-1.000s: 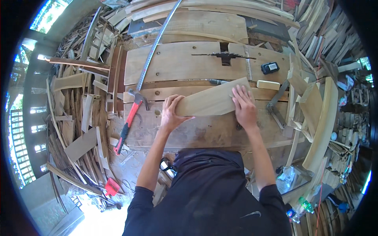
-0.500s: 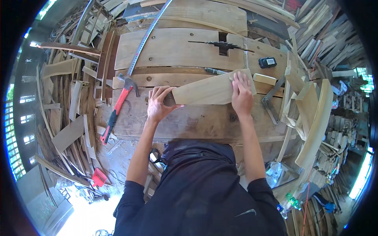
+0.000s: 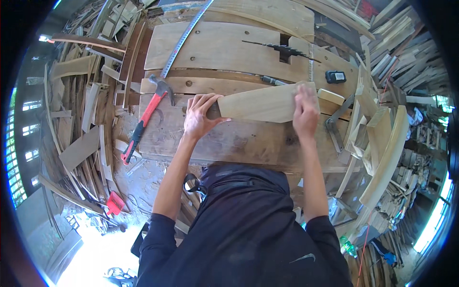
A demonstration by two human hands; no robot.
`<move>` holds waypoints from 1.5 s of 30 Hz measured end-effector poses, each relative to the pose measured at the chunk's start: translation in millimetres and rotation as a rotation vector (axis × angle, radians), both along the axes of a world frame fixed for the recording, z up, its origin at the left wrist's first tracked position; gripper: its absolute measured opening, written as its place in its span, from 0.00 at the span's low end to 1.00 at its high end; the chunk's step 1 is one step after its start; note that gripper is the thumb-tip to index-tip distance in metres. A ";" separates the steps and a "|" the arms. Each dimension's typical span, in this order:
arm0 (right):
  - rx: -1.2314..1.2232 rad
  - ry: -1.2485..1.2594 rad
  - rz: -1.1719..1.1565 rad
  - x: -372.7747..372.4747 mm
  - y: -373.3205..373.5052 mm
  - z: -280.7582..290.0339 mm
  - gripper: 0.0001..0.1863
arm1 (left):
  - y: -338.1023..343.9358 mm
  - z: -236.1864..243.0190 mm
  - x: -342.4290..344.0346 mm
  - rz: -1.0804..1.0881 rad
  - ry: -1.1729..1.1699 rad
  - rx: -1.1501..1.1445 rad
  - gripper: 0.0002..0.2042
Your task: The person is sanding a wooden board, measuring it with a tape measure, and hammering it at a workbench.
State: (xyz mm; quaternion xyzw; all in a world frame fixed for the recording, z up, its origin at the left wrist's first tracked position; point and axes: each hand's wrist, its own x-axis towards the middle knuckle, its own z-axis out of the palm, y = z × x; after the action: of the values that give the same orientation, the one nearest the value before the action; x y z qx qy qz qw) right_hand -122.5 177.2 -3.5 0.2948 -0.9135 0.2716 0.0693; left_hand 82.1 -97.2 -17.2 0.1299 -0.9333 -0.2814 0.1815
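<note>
A pale, tapering wooden board (image 3: 260,104) lies across the workbench (image 3: 229,143) in front of me. My left hand (image 3: 200,115) grips its narrower left end, fingers at the far corner and thumb against the near edge. At the board's wider right end is my right hand (image 3: 306,112), its fingers over the surface and smeared by motion. Whether anything lies under those fingers is hidden. Left of my left hand rests a claw hammer (image 3: 149,112) with a red and black handle.
Beyond the board lie a metal ruler (image 3: 184,40), a dark jagged blade-like strip (image 3: 282,49), a black battery-like block (image 3: 335,77) and a pale wooden block (image 3: 331,97). A dark angled tool (image 3: 337,122) sits at the right. Scrap wood (image 3: 81,148) piles up around the bench.
My right hand has shifted slightly along the board's right end and is now blurred. The left hand keeps its hold. The whole view has shifted a little.
</note>
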 end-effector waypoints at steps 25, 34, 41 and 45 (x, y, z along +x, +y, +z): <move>-0.072 -0.085 0.484 101.0 -73.3 2.9 0.21 | -8.0 -9.7 5.0 0.004 0.000 0.044 0.35; -0.053 0.048 -0.120 30.6 32.0 -9.6 0.21 | -0.8 1.0 -3.4 0.012 -0.006 0.048 0.35; -0.067 -0.121 0.400 89.2 -20.9 0.3 0.21 | -4.4 -6.0 4.0 0.022 0.035 0.011 0.36; -0.062 -0.060 0.179 35.0 10.6 -2.8 0.20 | -3.6 -3.0 4.0 0.032 0.014 0.007 0.36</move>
State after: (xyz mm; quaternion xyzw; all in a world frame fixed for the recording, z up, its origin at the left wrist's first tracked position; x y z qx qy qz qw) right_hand -87.6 187.7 -6.3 0.3648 -0.8763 0.3135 0.0262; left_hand 86.1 -100.8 -20.3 0.1436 -0.9287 -0.2827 0.1923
